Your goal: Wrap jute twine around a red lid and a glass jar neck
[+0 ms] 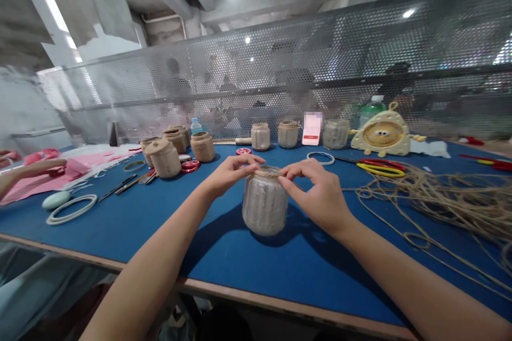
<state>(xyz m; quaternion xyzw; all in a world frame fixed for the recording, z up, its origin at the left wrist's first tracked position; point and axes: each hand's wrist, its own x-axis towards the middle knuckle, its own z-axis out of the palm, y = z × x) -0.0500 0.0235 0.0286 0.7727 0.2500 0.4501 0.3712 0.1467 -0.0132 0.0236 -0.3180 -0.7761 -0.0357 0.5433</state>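
A glass jar, covered with pale strips, stands a little tilted on the blue table in front of me. Brown twine runs around its neck just below the rim. My left hand is closed at the left of the rim, thumb and fingertips pressing the twine there. On the opposite side, my right hand pinches the twine between thumb and fingers against the neck. The fingertips hide parts of the twine, and its ends cannot be made out.
Loose twine spreads over the right side, beside yellow-and-red scissors. Twine-wrapped jars stand back left; other jars, a phone and a cheese-shaped fan line the back. At far left, a co-worker's hand touches pink cloth.
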